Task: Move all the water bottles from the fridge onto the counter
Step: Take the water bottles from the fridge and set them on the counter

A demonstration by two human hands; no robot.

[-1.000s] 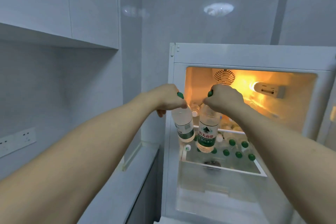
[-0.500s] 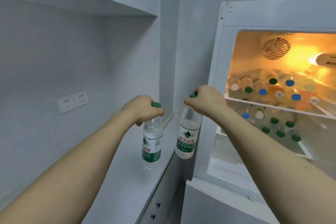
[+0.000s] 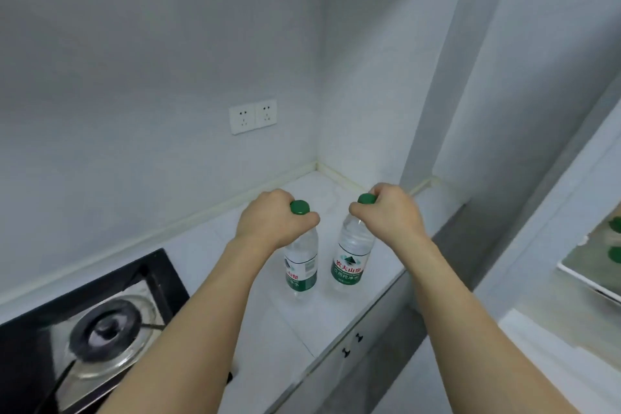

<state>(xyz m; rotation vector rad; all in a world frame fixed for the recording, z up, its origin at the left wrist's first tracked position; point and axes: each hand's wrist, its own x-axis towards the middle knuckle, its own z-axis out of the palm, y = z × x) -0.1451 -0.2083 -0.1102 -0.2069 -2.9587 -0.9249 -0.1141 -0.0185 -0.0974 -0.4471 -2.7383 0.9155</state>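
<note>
Two clear water bottles with green caps and green labels are over the white counter (image 3: 292, 336). My left hand (image 3: 272, 222) grips the left bottle (image 3: 301, 265) by its neck, just under the cap. My right hand (image 3: 389, 212) holds the right bottle (image 3: 351, 260) the same way. Both bottles are upright, with their bases at or just above the counter top; I cannot tell whether they touch it. A strip of the open fridge (image 3: 594, 265) shows at the right edge, with green caps inside.
A black gas hob (image 3: 84, 339) with a round burner lies on the counter at lower left. A double wall socket (image 3: 252, 116) sits above the counter. Cabinet doors with dark knobs (image 3: 351, 344) run below the counter's front edge. Walls close the far corner.
Both hands carried the bottles out of the fridge and leftward over the counter. The view swung left and down, so the fridge is now only at the right edge.
</note>
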